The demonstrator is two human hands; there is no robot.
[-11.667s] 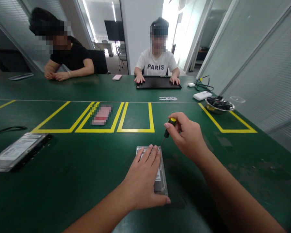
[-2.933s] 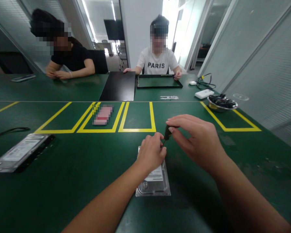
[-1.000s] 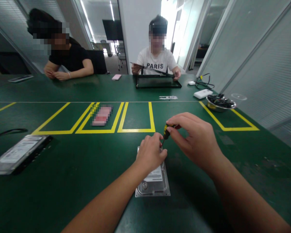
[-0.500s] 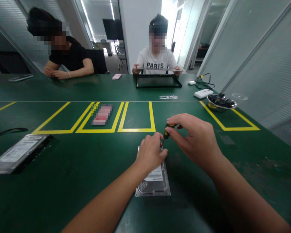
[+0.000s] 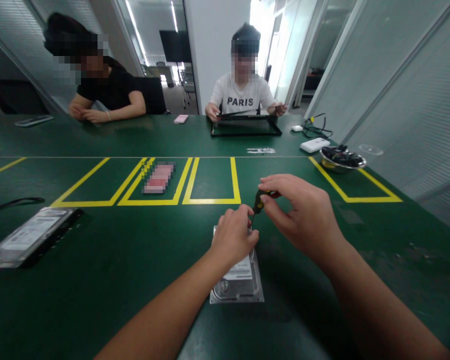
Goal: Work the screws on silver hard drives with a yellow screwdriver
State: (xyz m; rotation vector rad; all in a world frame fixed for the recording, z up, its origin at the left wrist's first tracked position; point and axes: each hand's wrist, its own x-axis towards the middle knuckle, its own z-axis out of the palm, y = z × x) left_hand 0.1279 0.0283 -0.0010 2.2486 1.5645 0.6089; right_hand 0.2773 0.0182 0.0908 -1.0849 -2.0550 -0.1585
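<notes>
1. Right hand (image 5: 302,210) grips the screwdriver (image 5: 258,202) near the hard drive (image 5: 245,291) — seemingly mid-work.
2. Left hand (image 5: 232,235) curls over the hard drive's far end — cannot tell its grip.
3. Hard drive lies on the tabletop (image 5: 135,280), apparently unopened.

Left hand (image 5: 232,232) blocks the hard drive's (image 5: 245,287) far end (near end free).

From my end I see a green surface (image 5: 135,260) bearing a hard drive (image 5: 245,287) on its near side, another drive (image 5: 30,232) farther left, a metal bowl (image 5: 341,167) by its right edge, and a black frame (image 5: 246,134) along its far edge.
</notes>
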